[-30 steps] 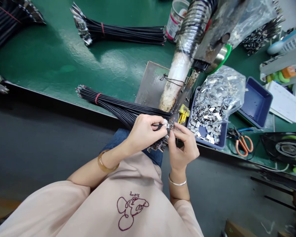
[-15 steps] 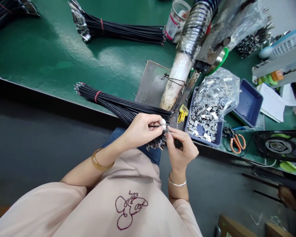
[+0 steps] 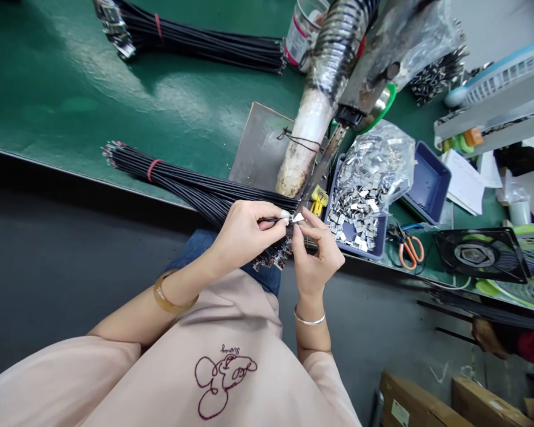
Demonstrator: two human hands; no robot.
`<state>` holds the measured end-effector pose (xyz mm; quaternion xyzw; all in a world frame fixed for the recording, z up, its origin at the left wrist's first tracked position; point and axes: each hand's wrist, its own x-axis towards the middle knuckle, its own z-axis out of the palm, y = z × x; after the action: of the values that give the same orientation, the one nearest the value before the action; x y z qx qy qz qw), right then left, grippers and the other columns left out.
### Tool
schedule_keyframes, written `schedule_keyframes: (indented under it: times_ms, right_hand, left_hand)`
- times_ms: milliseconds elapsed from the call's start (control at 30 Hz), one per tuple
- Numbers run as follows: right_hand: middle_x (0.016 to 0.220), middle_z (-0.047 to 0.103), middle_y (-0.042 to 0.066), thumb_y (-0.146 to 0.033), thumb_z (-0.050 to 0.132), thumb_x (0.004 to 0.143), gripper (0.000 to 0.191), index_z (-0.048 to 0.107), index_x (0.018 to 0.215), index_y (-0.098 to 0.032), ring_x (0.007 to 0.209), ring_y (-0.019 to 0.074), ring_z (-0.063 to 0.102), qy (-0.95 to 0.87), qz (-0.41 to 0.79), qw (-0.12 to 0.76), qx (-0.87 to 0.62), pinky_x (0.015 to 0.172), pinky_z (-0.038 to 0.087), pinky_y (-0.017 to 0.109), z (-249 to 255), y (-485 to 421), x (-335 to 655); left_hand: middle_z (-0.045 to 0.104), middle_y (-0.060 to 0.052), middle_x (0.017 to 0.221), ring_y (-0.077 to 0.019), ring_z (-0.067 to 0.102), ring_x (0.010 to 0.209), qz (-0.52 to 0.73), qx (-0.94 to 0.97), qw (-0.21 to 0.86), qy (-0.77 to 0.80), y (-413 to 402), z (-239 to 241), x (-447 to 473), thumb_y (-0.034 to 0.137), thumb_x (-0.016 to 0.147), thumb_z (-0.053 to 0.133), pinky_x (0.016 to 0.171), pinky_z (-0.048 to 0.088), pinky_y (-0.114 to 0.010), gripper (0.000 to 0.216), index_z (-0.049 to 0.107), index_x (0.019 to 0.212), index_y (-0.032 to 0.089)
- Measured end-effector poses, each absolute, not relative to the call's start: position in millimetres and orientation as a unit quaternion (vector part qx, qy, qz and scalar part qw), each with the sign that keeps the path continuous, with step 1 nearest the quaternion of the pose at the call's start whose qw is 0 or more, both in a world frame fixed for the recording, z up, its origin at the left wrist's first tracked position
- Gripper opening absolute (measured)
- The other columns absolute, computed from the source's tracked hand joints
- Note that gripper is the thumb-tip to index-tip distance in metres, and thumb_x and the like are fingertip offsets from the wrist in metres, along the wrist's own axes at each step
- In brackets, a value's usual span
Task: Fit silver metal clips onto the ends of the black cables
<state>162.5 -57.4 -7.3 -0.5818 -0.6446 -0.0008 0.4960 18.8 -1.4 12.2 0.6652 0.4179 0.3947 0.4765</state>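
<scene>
My left hand (image 3: 244, 234) pinches the end of one thin black wire (image 3: 269, 220) just in front of the bench edge. My right hand (image 3: 315, 249) is closed on a small metal clip (image 3: 298, 217) and holds it against that wire's tip. A bundle of black wires (image 3: 191, 187) tied with a red band lies across the bench edge and runs under my left hand. Its clipped ends hang below my hands over my lap.
A blue tray (image 3: 380, 234) with a bag of several metal clips (image 3: 374, 172) sits right of my hands. A wrapped machine arm (image 3: 314, 112) reaches down over a grey plate (image 3: 258, 145). Orange scissors (image 3: 409, 249), a fan (image 3: 476, 255), another wire bundle (image 3: 196, 41) and an empty blue tray (image 3: 427, 181) lie around.
The view has shifted, so everything sits further left and up. My hands stay together at the wire's tip, with the right fingers now holding the clip against it.
</scene>
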Motion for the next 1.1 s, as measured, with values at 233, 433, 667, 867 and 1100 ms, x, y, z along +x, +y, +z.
schedule_keyframes:
  times_ms: [233, 433, 667, 867, 1100]
  right_hand:
    - [0.112, 0.078, 0.005, -0.015, 0.067, 0.088, 0.007, 0.069, 0.091, -0.022, 0.096, 0.0183, 0.077, -0.65, -0.014, 0.495, -0.577, 0.085, 0.066, 0.034, 0.2, -51.9, 160.9]
    - [0.117, 0.076, 0.007, -0.013, 0.067, 0.086, 0.009, 0.065, 0.088, -0.021, 0.1, 0.0182, 0.076, -0.671, -0.005, 0.484, -0.562, 0.084, 0.067, 0.033, 2.2, -54.4, 161.8]
    - [0.114, 0.077, 0.007, -0.013, 0.065, 0.088, 0.009, 0.063, 0.091, -0.022, 0.097, 0.0171, 0.077, -0.68, -0.011, 0.464, -0.567, 0.082, 0.065, 0.029, -0.4, -59.2, 167.2]
    - [0.113, 0.077, 0.007, -0.011, 0.061, 0.091, 0.015, 0.06, 0.102, -0.022, 0.102, 0.0158, 0.075, -0.696, -0.014, 0.443, -0.565, 0.082, 0.061, 0.025, -1.5, -61.9, 172.1]
    - [0.096, 0.074, 0.003, -0.009, 0.062, 0.089, 0.019, 0.056, 0.101, -0.023, 0.09, 0.0148, 0.072, -0.722, -0.02, 0.459, -0.517, 0.079, 0.058, 0.028, -7.1, -67.4, 177.3]
  left_hand:
    - [0.045, 0.003, 0.057, -0.0071, 0.037, 0.054, 0.432, 0.67, 0.444, 0.409, -0.9, 14.7, 19.8, 0.015, 0.082, 0.061, 0.052, 0.029, -0.023, 0.018, 0.071, 0.067, 0.013]
    - [0.044, 0.003, 0.057, -0.0069, 0.036, 0.053, 0.41, 0.687, 0.432, 0.417, -2.4, 14.0, 17.9, 0.014, 0.082, 0.061, 0.051, 0.028, -0.023, 0.018, 0.072, 0.068, 0.013]
    - [0.054, 0.002, 0.061, -0.0064, 0.042, 0.055, 0.383, 0.695, 0.443, 0.418, -4.1, 14.8, 18.8, 0.014, 0.082, 0.06, 0.051, 0.033, -0.02, 0.017, 0.075, 0.074, 0.012]
    - [0.068, -0.002, 0.073, -0.0089, 0.054, 0.062, 0.355, 0.684, 0.499, 0.396, -3.4, 15.1, 13.9, 0.017, 0.082, 0.061, 0.055, 0.039, -0.019, 0.016, 0.076, 0.081, 0.012]
    - [0.058, 0.003, 0.06, -0.0066, 0.041, 0.053, 0.305, 0.73, 0.506, 0.345, 1.4, 16.7, 0.0, 0.019, 0.084, 0.063, 0.052, 0.032, -0.02, 0.014, 0.075, 0.083, 0.012]
